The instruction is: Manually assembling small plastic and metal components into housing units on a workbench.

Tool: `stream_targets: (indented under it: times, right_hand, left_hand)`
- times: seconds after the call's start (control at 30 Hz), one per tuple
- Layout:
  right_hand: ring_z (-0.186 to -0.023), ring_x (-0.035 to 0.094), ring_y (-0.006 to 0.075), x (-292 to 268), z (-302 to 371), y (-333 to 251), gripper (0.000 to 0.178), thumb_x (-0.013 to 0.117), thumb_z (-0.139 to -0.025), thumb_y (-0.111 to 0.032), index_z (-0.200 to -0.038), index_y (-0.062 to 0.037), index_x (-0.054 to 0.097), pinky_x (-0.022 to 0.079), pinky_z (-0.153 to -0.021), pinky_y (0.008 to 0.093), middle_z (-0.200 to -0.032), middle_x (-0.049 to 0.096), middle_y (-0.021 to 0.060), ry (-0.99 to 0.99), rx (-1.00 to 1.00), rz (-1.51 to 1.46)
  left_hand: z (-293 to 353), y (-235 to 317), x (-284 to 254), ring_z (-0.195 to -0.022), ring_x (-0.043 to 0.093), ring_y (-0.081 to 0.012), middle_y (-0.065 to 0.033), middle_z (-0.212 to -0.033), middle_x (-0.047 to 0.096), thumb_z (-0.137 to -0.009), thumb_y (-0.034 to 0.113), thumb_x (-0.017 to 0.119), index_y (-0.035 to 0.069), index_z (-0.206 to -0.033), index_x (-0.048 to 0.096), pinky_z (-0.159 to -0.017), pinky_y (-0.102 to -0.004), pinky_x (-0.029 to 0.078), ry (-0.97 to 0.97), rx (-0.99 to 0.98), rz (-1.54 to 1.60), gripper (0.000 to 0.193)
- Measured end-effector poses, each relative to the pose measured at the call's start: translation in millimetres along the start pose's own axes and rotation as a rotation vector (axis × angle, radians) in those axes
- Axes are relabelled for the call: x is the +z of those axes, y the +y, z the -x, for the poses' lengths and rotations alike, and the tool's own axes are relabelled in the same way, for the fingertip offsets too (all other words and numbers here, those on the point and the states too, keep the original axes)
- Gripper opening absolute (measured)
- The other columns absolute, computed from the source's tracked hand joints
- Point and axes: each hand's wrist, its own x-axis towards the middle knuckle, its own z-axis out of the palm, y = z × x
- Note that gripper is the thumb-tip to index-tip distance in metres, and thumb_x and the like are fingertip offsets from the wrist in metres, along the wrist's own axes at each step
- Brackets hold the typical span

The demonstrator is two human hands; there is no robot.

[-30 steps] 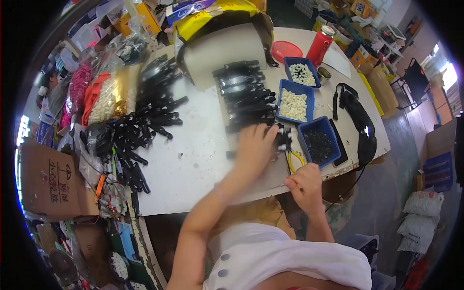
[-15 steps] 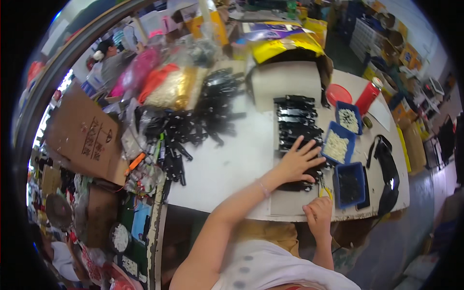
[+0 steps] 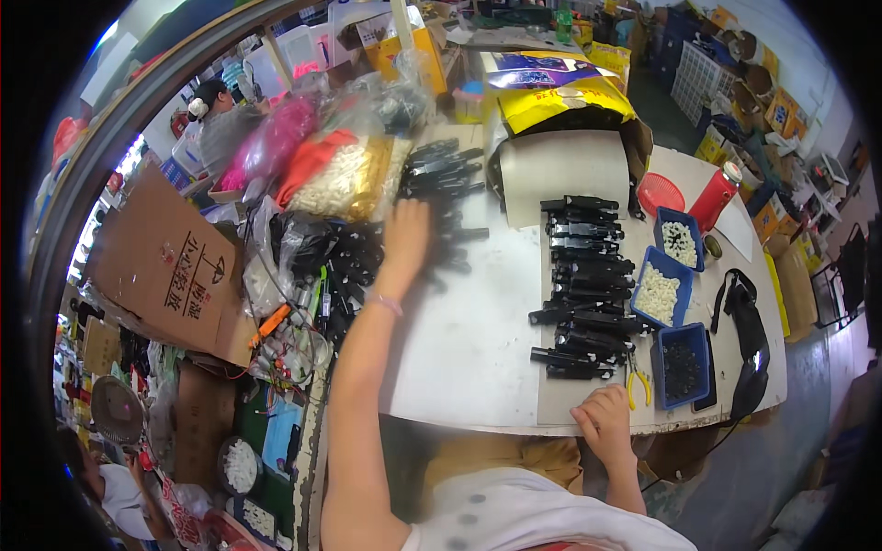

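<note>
My left hand is over a loose heap of black plastic parts at the far left of the white tabletop. Motion smears its fingers, so whether they grip a part is unclear. On the right, a column of similar black parts lies stacked side by side on a cardboard sheet. At the table's near edge rests my right hand, fingers curled in, nothing visible in it. Just beyond it lie yellow-handled pliers, apart from the hand.
Three blue bins stand right of the column: one with black bits, one with white pieces, one with mixed pieces. Beyond are a red bottle and yellow bag. A cardboard box stands left; a person sits behind.
My left hand has left the column of black parts, where it lay spread, and swung left to the loose heap. My right hand stays at the table edge. The view has shifted slightly.
</note>
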Motion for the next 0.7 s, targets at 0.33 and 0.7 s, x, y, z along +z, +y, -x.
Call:
stream_targets:
  times: [0.33,0.7]
  right_hand:
    - [-0.081,0.051,0.0227,21,-17,-8,0.014,0.068,-0.071,-0.014,-0.068,-0.0052,0.058,0.037,-0.085,0.0427,-0.072,0.055,0.0043,-0.102,-0.042,-0.032]
    - [-0.084,0.053,0.0223,21,-19,-8,0.012,0.068,-0.072,-0.015,-0.071,-0.0064,0.059,0.036,-0.089,0.0422,-0.074,0.056,0.0036,-0.122,-0.032,-0.031]
  left_hand:
    - [-6,-18,9,-0.096,0.051,-0.0339,-0.0151,-0.105,0.053,-0.082,0.025,0.060,0.003,-0.112,0.052,-0.084,-0.0390,0.042,-0.100,0.307,0.475,0.038]
    - [10,-21,14,-0.102,0.050,-0.0324,-0.0158,-0.106,0.053,-0.064,0.044,0.074,0.002,-0.106,0.052,-0.086,-0.0383,0.041,-0.588,0.399,0.424,0.063]
